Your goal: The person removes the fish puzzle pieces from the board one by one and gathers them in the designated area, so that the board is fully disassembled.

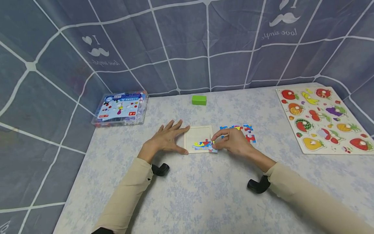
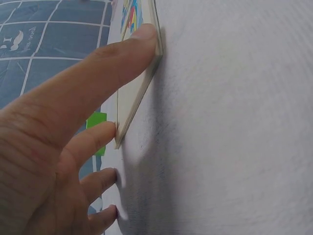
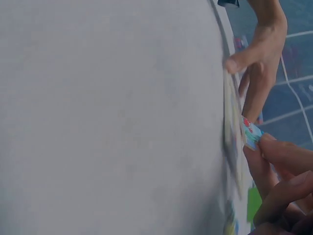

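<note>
Blue and red: one puzzle piece [image 3: 251,133], which I am holding at the near right corner of a shallow wooden frame [image 1: 200,127] (whether the two are touching, I cannot tell).
Right hand [image 1: 236,141]: thumb and forefinger clamping that piece.
Printed pieces [image 1: 201,144]: lying inside the frame, along its near edge.
Left hand [image 1: 166,139]: fingers spreading apart, gripping nothing, thumb and forefinger touching the frame's left corners.
Loose pieces [image 1: 250,131]: lying just right of the frame, my right hand partly hiding them.
Green block [image 1: 199,100]: resting behind the frame, well apart.
Clear plastic box [image 1: 119,109], printed label on top: sitting far left.
Fruit board [image 1: 315,125]: lying far right.
Floral cloth [image 1: 198,188]: underlying everything.
Blue-grey backdrop [image 1: 190,74], white lines: hanging behind.
</note>
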Demonstrator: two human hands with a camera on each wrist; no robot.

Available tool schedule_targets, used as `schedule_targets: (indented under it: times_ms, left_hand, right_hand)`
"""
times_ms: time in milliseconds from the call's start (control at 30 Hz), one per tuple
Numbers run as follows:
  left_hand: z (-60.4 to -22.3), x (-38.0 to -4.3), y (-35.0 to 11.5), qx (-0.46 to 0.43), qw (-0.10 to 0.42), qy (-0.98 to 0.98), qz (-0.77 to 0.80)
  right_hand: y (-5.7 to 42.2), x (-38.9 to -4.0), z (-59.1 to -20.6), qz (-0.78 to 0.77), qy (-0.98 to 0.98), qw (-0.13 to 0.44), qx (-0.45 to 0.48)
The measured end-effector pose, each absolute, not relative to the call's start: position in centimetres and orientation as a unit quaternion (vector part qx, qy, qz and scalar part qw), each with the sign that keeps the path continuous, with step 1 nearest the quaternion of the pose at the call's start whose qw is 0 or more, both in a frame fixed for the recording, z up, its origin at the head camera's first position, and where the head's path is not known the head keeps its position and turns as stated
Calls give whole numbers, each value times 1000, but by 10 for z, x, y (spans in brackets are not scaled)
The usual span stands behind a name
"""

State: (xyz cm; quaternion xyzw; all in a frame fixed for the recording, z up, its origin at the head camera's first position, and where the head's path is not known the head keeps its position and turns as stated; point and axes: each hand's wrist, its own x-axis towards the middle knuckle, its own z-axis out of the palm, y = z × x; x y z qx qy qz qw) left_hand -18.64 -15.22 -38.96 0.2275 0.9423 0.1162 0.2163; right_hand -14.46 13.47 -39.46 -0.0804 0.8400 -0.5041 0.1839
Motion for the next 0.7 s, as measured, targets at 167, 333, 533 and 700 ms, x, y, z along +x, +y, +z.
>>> schedule_targets:
  times_ms: [167,333,533,700]
  left_hand:
    - [-391,-187,-153,225,216,943,119]
    - [-391,-187,-153,221,214,945,113]
    - [-391,-186,-152,223,214,944,113]
    - [-390,-186,-150,224,213,944,113]
  right_hand:
    - [159,-139,-400,-473,861,172,-71]
    - [172,-137,-402,-460,869,164,-73]
    - [174,-136,-404,-452,875,150,-88]
    - [176,-137,-405,-428,889,124,-105]
